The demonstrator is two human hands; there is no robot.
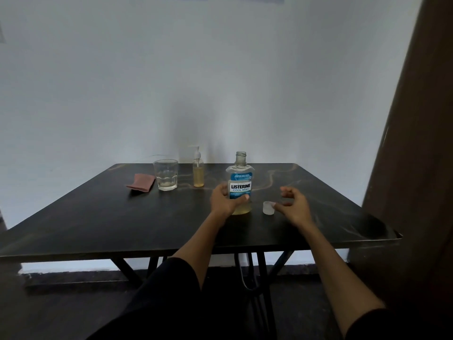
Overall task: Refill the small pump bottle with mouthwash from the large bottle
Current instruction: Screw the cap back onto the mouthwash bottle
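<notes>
The large clear plastic mouthwash bottle point(240, 182) stood upright on the dark, marble-veined bench point(98, 212), right of centre and nearer the person than the other things. Its blue-and-white label read "LISTERINE" in bold black letters, with "COOL MINT" beneath; the finer print above and below was too small to read. Its threaded neck was uncapped, and a pale yellowish liquid filled only the bottom part. The left hand point(224, 198) wrapped around the lower body of this bottle, thumb across the front of the label, so that grip was closed on the bottle. Just to the right of it, a small translucent white cap point(268, 207) stood on the bench. The right hand point(293, 204) hung just beside the cap, fingers loosely curled and spread, holding nothing; whether a fingertip touched the cap could not be told.

Farther back stood the small clear pump bottle point(198, 171) with a white pump head, upright and about two-thirds full of a yellow liquid, its pump on. Left of it was a clear faceted drinking glass point(166, 174), upright, and beside the glass lay a folded reddish-brown cloth point(141, 182). Both forearms were bare, with dark sleeves pushed up near the elbows.
</notes>
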